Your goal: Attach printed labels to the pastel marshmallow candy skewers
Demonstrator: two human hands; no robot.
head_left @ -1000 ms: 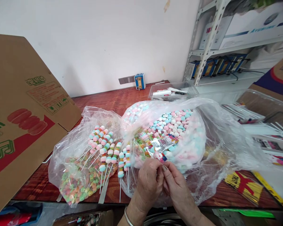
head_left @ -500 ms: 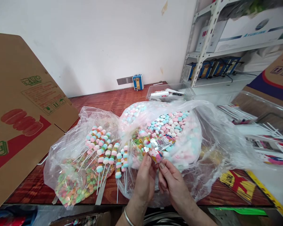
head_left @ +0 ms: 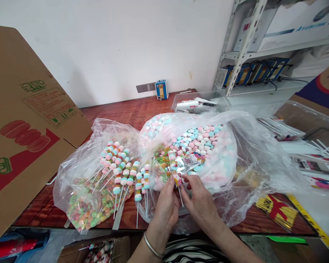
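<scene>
Between my two hands is a candy skewer [head_left: 177, 179] in a clear printed wrapper, its white stick pointing down toward me. My left hand [head_left: 166, 201], with a bangle on its wrist, pinches the wrapper's left side. On the other side, the bent fingers of my right hand [head_left: 199, 199] are closed at the wrapper's lower right edge. Just beyond lies a flat printed wrapper [head_left: 188, 163], on a large clear bag of pastel marshmallow candies [head_left: 201, 146] and ring gummies [head_left: 161, 160]. To the left, several unwrapped candy skewers [head_left: 122, 168] rest on another bag of gummies [head_left: 89, 210].
A large cardboard box [head_left: 24, 120] leans in from the left. At the back stands a clear plastic tray [head_left: 222, 99] with pens. White shelving [head_left: 244, 47] and printed wrappers [head_left: 315, 168] are on the right. An open carton [head_left: 120, 248] sits below the table edge.
The skewer's white stick now shows below the wrapper between my hands. My right hand has turned, its fingers bent over the wrapper's lower right side. The camera view has shifted slightly.
</scene>
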